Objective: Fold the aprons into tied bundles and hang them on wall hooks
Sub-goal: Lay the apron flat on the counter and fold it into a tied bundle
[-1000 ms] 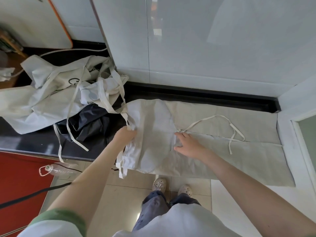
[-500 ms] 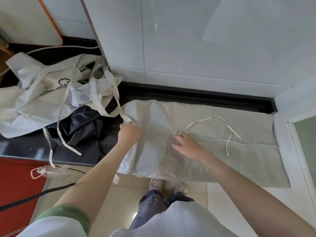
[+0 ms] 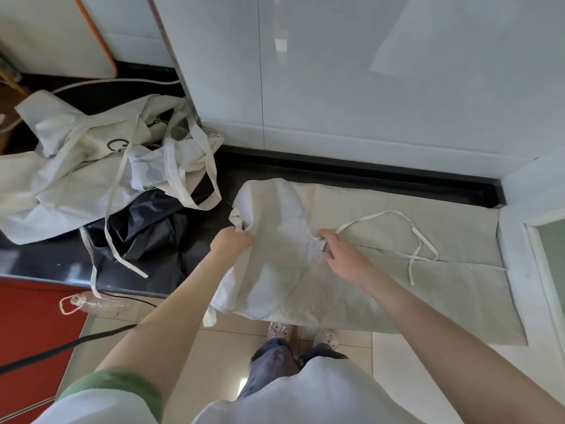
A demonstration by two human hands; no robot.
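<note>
A beige apron (image 3: 382, 270) lies spread along the dark counter (image 3: 46, 258), its near edge hanging over the front. Its left end is folded over into a rounded flap (image 3: 275, 240). My left hand (image 3: 230, 241) grips the left edge of that flap, lifting it a little. My right hand (image 3: 342, 255) rests on the cloth at the flap's right edge, fingers curled where a thin white tie (image 3: 409, 234) begins; whether it pinches the tie or cloth is unclear. The tie loops across the apron to the right.
A heap of pale aprons with loose straps (image 3: 91, 166) lies at the left on a black cloth (image 3: 146, 237). White wall panels (image 3: 367, 87) rise behind the counter. A plastic bottle (image 3: 97, 306) and a black cable (image 3: 61, 347) lie on the tiled floor by a red panel (image 3: 30, 332).
My left hand has slid right along the flap's edge and gathered it upward. The flap's left part has lifted and bunched. My right hand stays at the tie's root.
</note>
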